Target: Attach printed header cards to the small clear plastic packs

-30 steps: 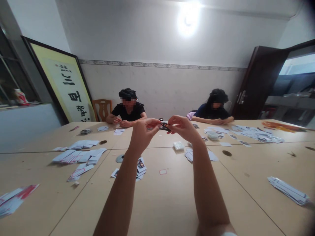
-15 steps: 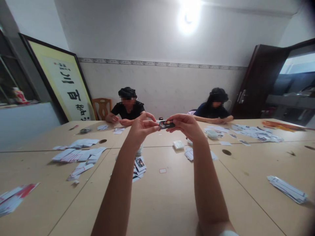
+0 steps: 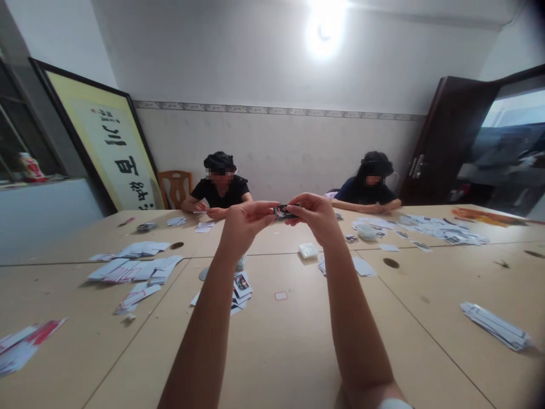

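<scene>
Between my two hands, raised over the middle of the table, is a small dark card (image 3: 281,212) with a printed picture. My left hand (image 3: 243,222) pinches its left end, the thumb below and the fingers stretched along the top. The right end is gripped by my right hand (image 3: 315,217), its thumb lying across the card's face and hiding much of it. Below my left forearm lies a loose pile of printed cards (image 3: 242,286). A small white card with a red border (image 3: 281,296) rests alone on the table between my forearms.
Stacks of white paper slips (image 3: 136,269) lie at left, and a bundle of strips (image 3: 494,325) at right. A clear plastic packet (image 3: 308,250) sits mid-table. Scattered cards (image 3: 443,228) cover the far right. Two people (image 3: 219,187) sit opposite, a person in dark clothes (image 3: 370,190) at right.
My left fingers have straightened and come together along the card's top edge. The right thumb has slid farther left over the card, covering more of its picture.
</scene>
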A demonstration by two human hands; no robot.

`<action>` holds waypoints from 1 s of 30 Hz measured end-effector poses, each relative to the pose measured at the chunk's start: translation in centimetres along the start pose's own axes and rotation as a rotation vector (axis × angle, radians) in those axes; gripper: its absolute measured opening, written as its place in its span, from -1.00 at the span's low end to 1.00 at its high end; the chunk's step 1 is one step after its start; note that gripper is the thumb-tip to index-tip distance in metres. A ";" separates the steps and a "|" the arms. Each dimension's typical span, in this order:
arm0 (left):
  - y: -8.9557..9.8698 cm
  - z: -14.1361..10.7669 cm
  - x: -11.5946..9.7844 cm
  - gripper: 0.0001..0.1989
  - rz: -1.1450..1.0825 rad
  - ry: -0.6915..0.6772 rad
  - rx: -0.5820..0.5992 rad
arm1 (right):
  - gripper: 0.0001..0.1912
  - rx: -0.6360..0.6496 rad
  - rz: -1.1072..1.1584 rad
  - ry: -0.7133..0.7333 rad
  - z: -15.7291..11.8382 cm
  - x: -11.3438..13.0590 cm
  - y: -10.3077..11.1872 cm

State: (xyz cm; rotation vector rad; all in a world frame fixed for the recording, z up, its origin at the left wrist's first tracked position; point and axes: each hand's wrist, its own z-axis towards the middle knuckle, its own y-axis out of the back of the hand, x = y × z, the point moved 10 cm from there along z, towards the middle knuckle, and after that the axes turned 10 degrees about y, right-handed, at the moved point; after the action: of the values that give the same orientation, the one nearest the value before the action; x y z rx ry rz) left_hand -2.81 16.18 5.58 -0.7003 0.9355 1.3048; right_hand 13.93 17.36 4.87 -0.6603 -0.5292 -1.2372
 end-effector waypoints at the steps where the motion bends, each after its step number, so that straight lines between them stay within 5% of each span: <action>1: 0.0 0.1 0.1 -0.66 -0.015 0.001 0.004 | -0.73 -0.006 0.006 0.003 0.0 0.0 0.0; 14: -0.1 0.3 0.2 -0.81 -0.102 -0.018 -0.035 | -0.78 -0.025 0.015 0.007 -0.1 0.3 -0.2; 30: -1.4 0.9 2.0 -0.67 -0.199 0.112 0.058 | -0.70 -0.001 0.022 -0.081 -0.2 -1.0 0.7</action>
State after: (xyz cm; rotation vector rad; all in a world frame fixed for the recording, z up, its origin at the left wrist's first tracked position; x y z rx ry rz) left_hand -1.24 17.65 4.16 -0.8069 0.9641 1.0677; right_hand 14.37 18.00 3.89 -0.7176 -0.5872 -1.1943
